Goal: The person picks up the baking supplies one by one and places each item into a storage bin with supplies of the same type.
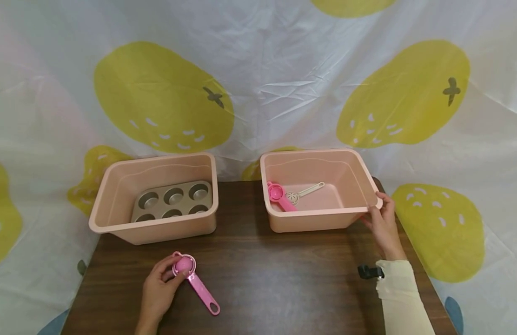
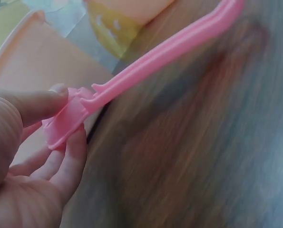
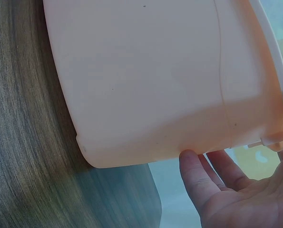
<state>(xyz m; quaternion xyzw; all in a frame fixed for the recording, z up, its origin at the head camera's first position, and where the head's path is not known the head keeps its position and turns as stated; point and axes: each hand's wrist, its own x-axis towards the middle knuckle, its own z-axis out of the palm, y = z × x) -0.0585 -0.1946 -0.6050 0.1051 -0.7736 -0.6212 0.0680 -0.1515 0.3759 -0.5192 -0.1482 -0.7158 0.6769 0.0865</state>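
My left hand (image 1: 159,287) pinches the round cup of a pink egg separator (image 1: 204,294) over the front left of the table. In the left wrist view the thumb lies on one side of the cup and the fingers on the other, while the handle (image 2: 165,53) points away from the hand. At the right, my right hand (image 1: 385,228) grips the front right corner of a pink plastic bin (image 1: 310,222) near its rim. The right wrist view shows fingertips against the bin's outer wall (image 3: 146,85). Inside that bin lie another pink separator (image 1: 277,193) and a cream slotted one (image 1: 312,188).
A second pink bin (image 1: 170,231) stands at the back left with a metal muffin tin (image 1: 161,200) inside. Both bins sit on a dark wooden table (image 1: 275,274). Behind it hangs a white curtain (image 1: 279,83) with yellow fruit prints.
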